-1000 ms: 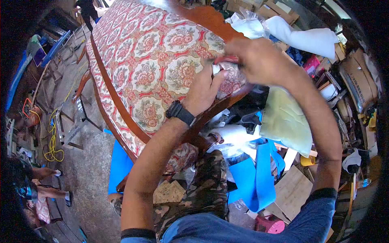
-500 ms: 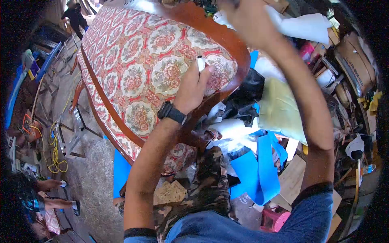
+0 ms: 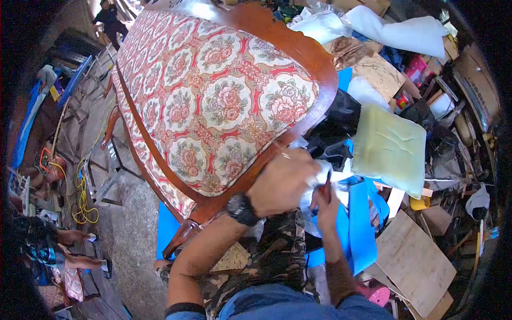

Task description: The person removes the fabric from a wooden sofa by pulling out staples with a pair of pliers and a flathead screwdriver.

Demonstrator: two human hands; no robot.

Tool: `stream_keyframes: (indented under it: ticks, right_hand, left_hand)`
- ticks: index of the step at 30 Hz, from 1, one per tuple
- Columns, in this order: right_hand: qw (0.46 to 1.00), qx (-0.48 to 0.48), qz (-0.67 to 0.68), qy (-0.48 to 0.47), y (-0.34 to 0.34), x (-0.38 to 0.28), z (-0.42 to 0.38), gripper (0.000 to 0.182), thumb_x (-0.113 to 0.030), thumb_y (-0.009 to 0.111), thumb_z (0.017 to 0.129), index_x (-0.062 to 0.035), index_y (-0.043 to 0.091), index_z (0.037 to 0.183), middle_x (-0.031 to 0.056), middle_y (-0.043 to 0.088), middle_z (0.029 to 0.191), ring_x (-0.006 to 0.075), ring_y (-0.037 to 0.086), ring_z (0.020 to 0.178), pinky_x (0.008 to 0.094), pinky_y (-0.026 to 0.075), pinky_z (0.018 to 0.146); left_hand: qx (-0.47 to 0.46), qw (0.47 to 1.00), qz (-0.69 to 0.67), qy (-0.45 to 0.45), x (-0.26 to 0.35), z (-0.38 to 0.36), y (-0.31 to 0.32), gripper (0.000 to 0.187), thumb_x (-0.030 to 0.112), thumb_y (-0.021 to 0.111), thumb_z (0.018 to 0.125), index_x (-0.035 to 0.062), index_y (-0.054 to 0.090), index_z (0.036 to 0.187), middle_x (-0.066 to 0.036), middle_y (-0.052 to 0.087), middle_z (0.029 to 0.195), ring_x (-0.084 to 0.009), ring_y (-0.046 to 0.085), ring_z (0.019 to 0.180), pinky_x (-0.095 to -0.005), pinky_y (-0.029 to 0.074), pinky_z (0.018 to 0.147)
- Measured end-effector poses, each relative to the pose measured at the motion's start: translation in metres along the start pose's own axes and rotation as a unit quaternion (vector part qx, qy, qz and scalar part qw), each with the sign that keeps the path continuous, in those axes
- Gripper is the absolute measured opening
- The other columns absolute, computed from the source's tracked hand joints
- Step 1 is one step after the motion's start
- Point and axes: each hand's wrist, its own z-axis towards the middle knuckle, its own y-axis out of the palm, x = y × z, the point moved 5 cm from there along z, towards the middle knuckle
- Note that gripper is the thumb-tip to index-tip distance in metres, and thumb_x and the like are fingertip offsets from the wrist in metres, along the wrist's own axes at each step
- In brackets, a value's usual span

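A piece of wooden-framed furniture [image 3: 216, 205] with red and cream floral upholstery [image 3: 226, 101] fills the upper middle. My left hand [image 3: 282, 181], wearing a black watch on its wrist, is closed near the lower wooden edge and blurred by motion. At its fingers shows a small whitish object [image 3: 321, 173], too smeared to name. Just to the right, my right hand [image 3: 326, 207] is closed around a thin dark tool [image 3: 328, 178] that points upward; its kind cannot be made out. The two hands are close together in front of my body.
Blue sheet strips [image 3: 362, 229], a pale yellow foam cushion [image 3: 392, 146], black plastic [image 3: 336, 128] and plywood boards [image 3: 418, 261] are piled at right. On the left floor lies a yellow cord [image 3: 82, 202]. Another person's legs [image 3: 80, 250] show at lower left, and a person [image 3: 109, 21] stands farther back.
My left hand has come down off the floral fabric, where it held a small white object with a dark tip. My right hand has dropped from the top of the view to beside it.
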Motion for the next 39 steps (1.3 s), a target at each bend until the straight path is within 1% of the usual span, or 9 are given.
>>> stream_keyframes:
  ticks: [2,5,6,12,18,24,27,33,39]
  right_hand:
    - [0.993,0.012,0.092,0.074,-0.004,0.067,-0.048,0.019,-0.011,0.068,0.096,-0.0016,0.06,0.109,0.0017,0.059,0.079,0.0107,0.052,0.065,0.0277,0.044,0.058]
    - [0.993,-0.019,0.057,0.098,-0.036,0.135,-0.102,0.026,-0.013,0.07,0.095,-0.0011,0.061,0.117,0.0035,0.063,0.086,0.0131,0.055,0.065,0.0294,0.045,0.054]
    - [0.991,-0.003,0.06,0.118,-0.046,0.144,-0.112,0.021,-0.009,0.069,0.095,-0.0026,0.06,0.112,0.003,0.061,0.082,0.0127,0.055,0.061,0.0289,0.045,0.051]
    - [0.963,0.076,0.108,0.234,-0.072,0.196,-0.121,0.014,-0.005,0.068,0.095,-0.0082,0.056,0.102,0.0012,0.057,0.076,0.0098,0.053,0.054,0.0258,0.043,0.047]
    - [0.99,0.015,0.069,0.125,-0.047,0.165,-0.101,0.015,-0.009,0.07,0.095,-0.0073,0.056,0.101,0.0001,0.056,0.077,0.0094,0.053,0.06,0.0276,0.044,0.051]
    - [0.99,-0.027,0.061,0.124,-0.033,0.168,-0.102,0.022,-0.017,0.072,0.096,-0.0062,0.06,0.112,0.0014,0.064,0.085,0.0116,0.062,0.069,0.0274,0.051,0.05]
    - [0.98,-0.025,0.075,0.181,-0.026,0.129,-0.102,0.024,-0.018,0.073,0.097,-0.0047,0.06,0.112,0.0024,0.065,0.084,0.0115,0.062,0.067,0.0274,0.052,0.05]
    - [0.98,-0.041,0.084,0.178,-0.024,0.146,-0.101,0.024,-0.019,0.073,0.098,-0.0057,0.059,0.113,0.0006,0.063,0.083,0.0091,0.059,0.063,0.026,0.049,0.047]
    - [0.981,-0.07,0.111,0.141,-0.013,0.128,-0.096,0.018,-0.012,0.072,0.097,-0.0067,0.06,0.109,-0.0021,0.06,0.083,0.0064,0.053,0.064,0.0247,0.043,0.054]
  left_hand:
    - [-0.1,0.99,0.081,0.056,0.011,0.008,0.021,0.014,0.017,0.074,0.087,0.0081,0.066,0.095,-0.011,0.067,0.094,-0.0317,0.065,0.092,-0.0453,0.052,0.085]
    - [-0.105,0.985,0.106,0.084,-0.004,0.008,0.041,0.024,0.027,0.08,0.084,0.01,0.063,0.084,-0.008,0.067,0.084,-0.0282,0.065,0.081,-0.0416,0.054,0.076]
    - [-0.083,0.983,0.133,0.097,-0.009,0.01,0.042,0.03,0.031,0.082,0.084,0.0113,0.06,0.076,-0.005,0.065,0.075,-0.026,0.064,0.071,-0.0397,0.054,0.066]
    - [-0.094,0.978,0.157,0.099,-0.021,0.02,0.043,0.026,0.025,0.079,0.085,0.0109,0.061,0.074,-0.005,0.061,0.07,-0.0263,0.063,0.067,-0.0398,0.053,0.061]
    - [-0.098,0.98,0.144,0.093,-0.026,0.024,0.047,0.023,0.022,0.079,0.082,0.0099,0.06,0.075,-0.006,0.059,0.071,-0.0278,0.064,0.066,-0.0414,0.054,0.061]
    - [-0.125,0.981,0.133,0.07,-0.024,0.033,0.044,0.023,0.022,0.078,0.081,0.0093,0.061,0.073,-0.007,0.061,0.071,-0.0288,0.066,0.064,-0.0422,0.055,0.06]
    - [-0.131,0.98,0.141,0.057,-0.025,0.035,0.043,0.023,0.023,0.077,0.082,0.0089,0.062,0.071,-0.008,0.062,0.072,-0.0291,0.067,0.063,-0.0424,0.056,0.06]
    - [-0.12,0.983,0.132,0.042,-0.026,0.037,0.039,0.021,0.022,0.077,0.082,0.0093,0.063,0.072,-0.009,0.065,0.072,-0.0291,0.068,0.064,-0.0423,0.056,0.06]
    - [-0.123,0.986,0.11,0.02,-0.028,0.036,0.04,0.014,0.021,0.074,0.078,0.0099,0.067,0.075,-0.008,0.067,0.076,-0.0293,0.069,0.068,-0.0429,0.056,0.061]
